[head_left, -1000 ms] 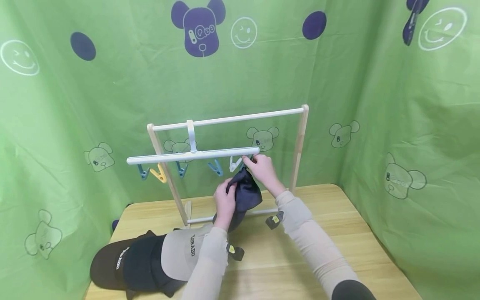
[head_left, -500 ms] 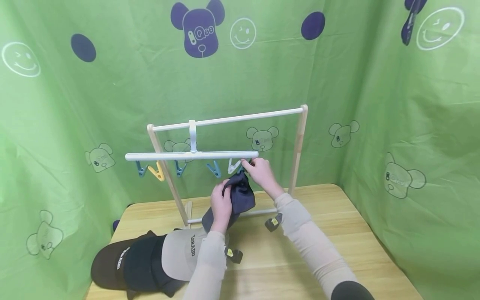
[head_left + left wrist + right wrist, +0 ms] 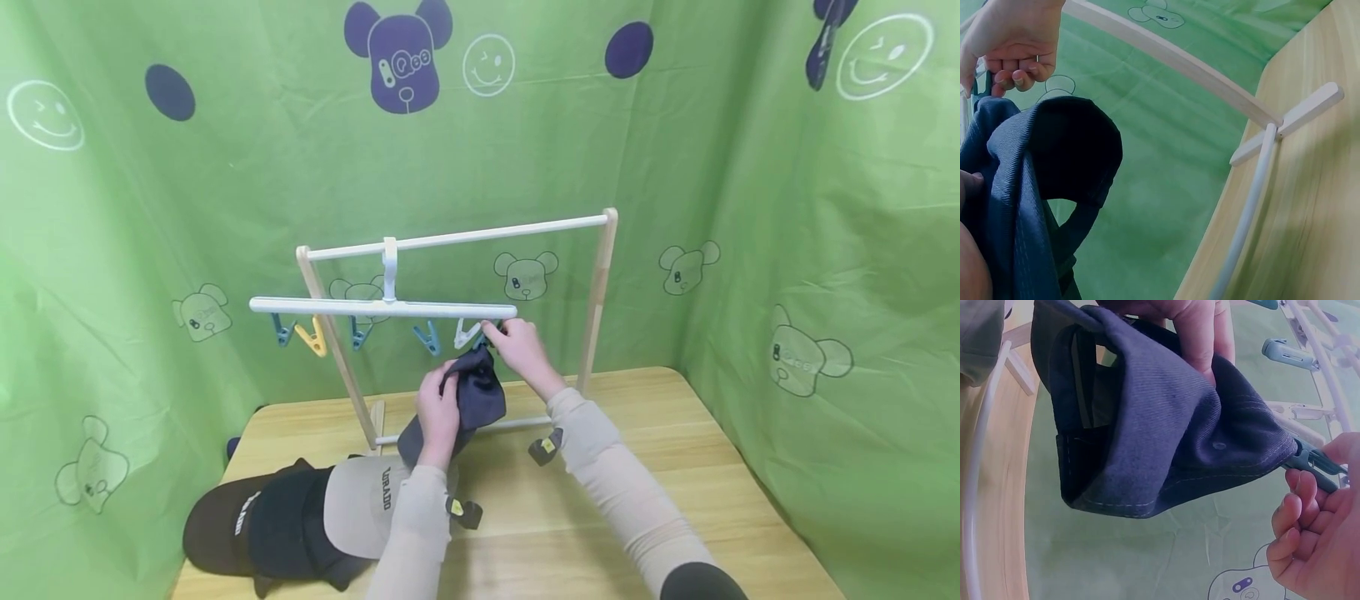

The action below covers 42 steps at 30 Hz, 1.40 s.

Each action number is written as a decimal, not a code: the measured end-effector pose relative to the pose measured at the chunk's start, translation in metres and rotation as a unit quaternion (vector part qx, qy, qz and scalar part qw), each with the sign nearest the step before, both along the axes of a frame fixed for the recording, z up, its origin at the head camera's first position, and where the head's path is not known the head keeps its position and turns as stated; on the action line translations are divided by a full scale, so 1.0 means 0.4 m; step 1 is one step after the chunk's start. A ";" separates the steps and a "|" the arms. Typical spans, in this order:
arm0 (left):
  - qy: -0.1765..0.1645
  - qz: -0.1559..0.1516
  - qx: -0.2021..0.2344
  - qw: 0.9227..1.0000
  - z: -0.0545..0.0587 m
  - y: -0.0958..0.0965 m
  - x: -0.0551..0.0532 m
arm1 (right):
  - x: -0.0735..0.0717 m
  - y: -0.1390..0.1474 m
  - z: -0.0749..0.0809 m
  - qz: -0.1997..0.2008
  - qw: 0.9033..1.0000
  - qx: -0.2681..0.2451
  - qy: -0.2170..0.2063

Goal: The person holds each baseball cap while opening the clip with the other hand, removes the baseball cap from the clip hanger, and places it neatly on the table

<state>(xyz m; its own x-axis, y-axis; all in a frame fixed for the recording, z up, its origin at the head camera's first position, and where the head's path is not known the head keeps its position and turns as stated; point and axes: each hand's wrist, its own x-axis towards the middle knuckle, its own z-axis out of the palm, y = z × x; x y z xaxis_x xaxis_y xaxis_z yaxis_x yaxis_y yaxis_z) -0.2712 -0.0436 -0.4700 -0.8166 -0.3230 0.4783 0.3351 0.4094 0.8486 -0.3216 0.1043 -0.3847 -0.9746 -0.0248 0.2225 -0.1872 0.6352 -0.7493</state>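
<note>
A dark navy cap (image 3: 482, 392) hangs below the right end of the white hanger bar (image 3: 420, 309). My left hand (image 3: 438, 412) grips the cap by its fabric, thumb and fingers around a fold. My right hand (image 3: 522, 354) pinches a teal clip (image 3: 1315, 464) at the hanger's right end. In the right wrist view, the clip's tip meets the edge of the cap's crown. The left wrist view shows the cap's hollow inside and its back strap (image 3: 1079, 228). A white clip (image 3: 467, 333) hangs just left of my right hand.
The hanger hooks on a wooden rack (image 3: 602, 292) with white rails, standing on a wooden table (image 3: 637, 475). More clips, including a yellow clip (image 3: 312, 337), hang leftward. At the left front lie a beige cap (image 3: 360, 508), a black cap (image 3: 281, 525) and a brown cap (image 3: 213, 525).
The hanger bar has tipped, its right end lower and its left end higher. Both hands and the navy cap have shifted slightly left and down.
</note>
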 end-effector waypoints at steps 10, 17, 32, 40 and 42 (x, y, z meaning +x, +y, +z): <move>0.006 0.004 -0.005 1.000 -0.005 -0.005 0.002 | -0.004 -0.003 -0.009 -0.005 1.000 0.003 0.002; -0.005 0.008 -0.007 1.000 -0.012 -0.007 0.005 | -0.008 -0.003 -0.019 -0.002 1.000 0.005 -0.001; -0.012 0.001 0.007 1.000 -0.021 -0.011 0.011 | -0.010 -0.003 -0.024 -0.003 1.000 0.007 0.000; -0.011 0.002 0.007 1.000 -0.024 -0.009 0.013 | -0.008 -0.002 -0.017 0.000 1.000 0.000 -0.004; -0.007 0.004 0.008 1.000 -0.026 -0.009 0.013 | -0.008 -0.003 -0.016 0.001 1.000 -0.004 -0.006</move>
<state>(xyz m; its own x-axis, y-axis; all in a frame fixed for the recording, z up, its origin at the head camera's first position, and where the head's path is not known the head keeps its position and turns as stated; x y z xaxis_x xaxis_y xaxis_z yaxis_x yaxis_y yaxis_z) -0.2661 -0.0473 -0.4803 -0.8208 -0.3372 0.4611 0.3192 0.3986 0.8598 -0.3248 0.1033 -0.3909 -0.9770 -0.0252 0.2116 -0.1801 0.6283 -0.7568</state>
